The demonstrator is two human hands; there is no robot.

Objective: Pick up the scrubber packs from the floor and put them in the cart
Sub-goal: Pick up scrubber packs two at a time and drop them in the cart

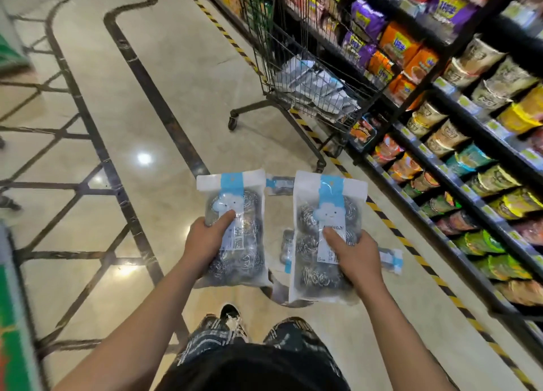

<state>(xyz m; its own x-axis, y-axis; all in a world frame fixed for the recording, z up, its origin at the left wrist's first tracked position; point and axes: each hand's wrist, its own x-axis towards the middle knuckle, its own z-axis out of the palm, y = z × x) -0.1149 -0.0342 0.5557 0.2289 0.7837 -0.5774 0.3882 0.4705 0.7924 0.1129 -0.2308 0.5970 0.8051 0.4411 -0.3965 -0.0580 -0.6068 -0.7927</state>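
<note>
Ahead-right of the person stands the cart (pixel 308 76), beyond both packs. L hand (pixel 205 238) grip closed on left scrubber pack (pixel 235 229); R hand (pixel 357 257) closed on right scrubber pack (pixel 323 238). Long axes point cartward; R nearer. More packs on floor (pixel 147 111).

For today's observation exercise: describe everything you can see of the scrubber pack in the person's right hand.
The scrubber pack is a clear plastic bag with a white top, a blue stripe and a cloud-face label. Inside are coiled metallic scourers. It is held roughly upright above the floor, the right hand gripping its lower right side, thumb across the front.
</note>
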